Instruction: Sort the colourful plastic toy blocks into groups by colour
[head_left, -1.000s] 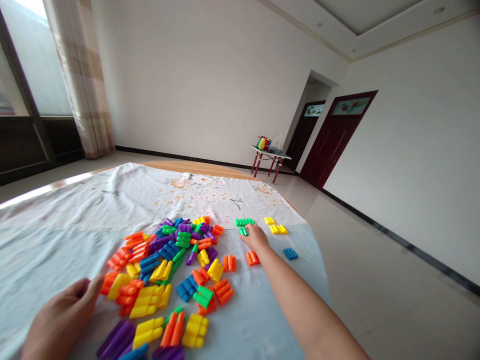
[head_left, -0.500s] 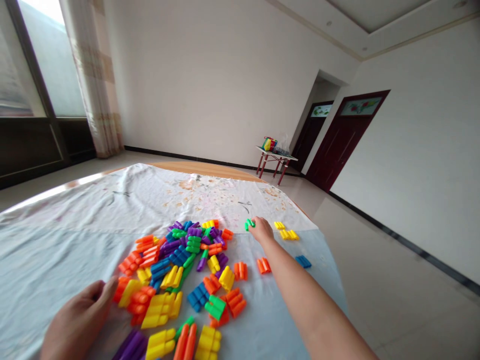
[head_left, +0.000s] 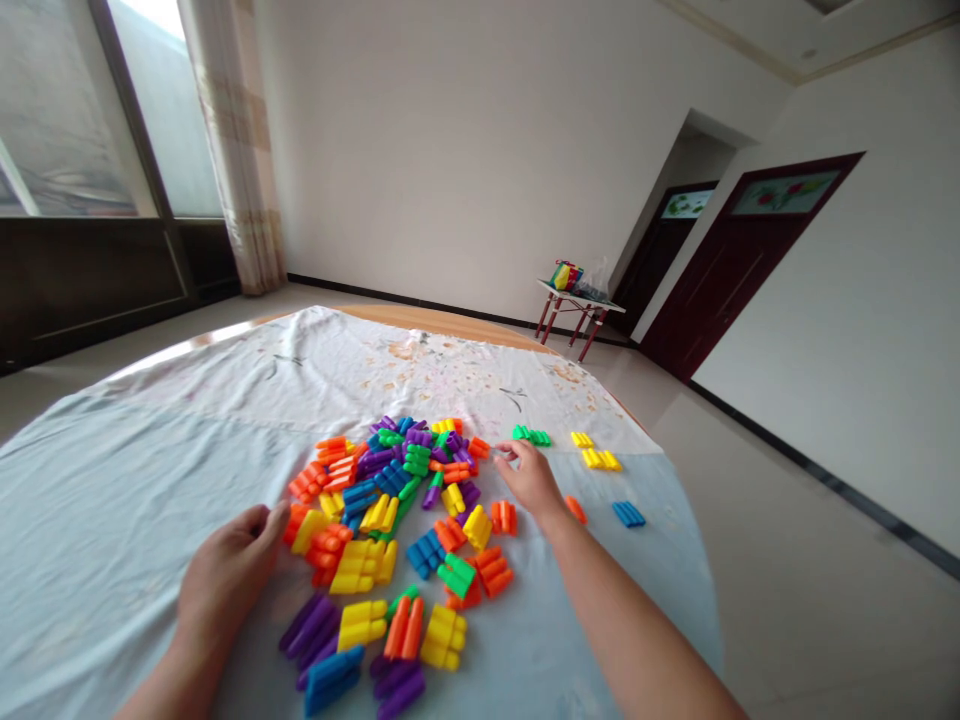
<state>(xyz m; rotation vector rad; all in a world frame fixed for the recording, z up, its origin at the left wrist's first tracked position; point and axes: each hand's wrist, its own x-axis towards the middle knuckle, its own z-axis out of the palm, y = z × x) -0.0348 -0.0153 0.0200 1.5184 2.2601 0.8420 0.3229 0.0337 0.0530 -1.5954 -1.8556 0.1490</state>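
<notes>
My right hand hovers over the right side of the pile with its thumb and fingers apart and nothing between them. Its fingertips are near an orange block. Just beyond it lie green plastic building blocks. At the pile's left edge rests my left hand, its fingers curled and its thumb against an orange and yellow cluster of blocks. What its fingers grip, if anything, is hidden. Yellow blocks, purple blocks and a blue block lie close by.
A blue and white cloth covers the round table. Set apart on the right are yellow blocks, a blue block and an orange block, partly behind my wrist. A small table with bags stands by the far wall.
My right hand has let go of the green block, which now lies on the cloth, and has drawn back left toward the pile. My left hand stays beside the same blocks; the view has shifted.
</notes>
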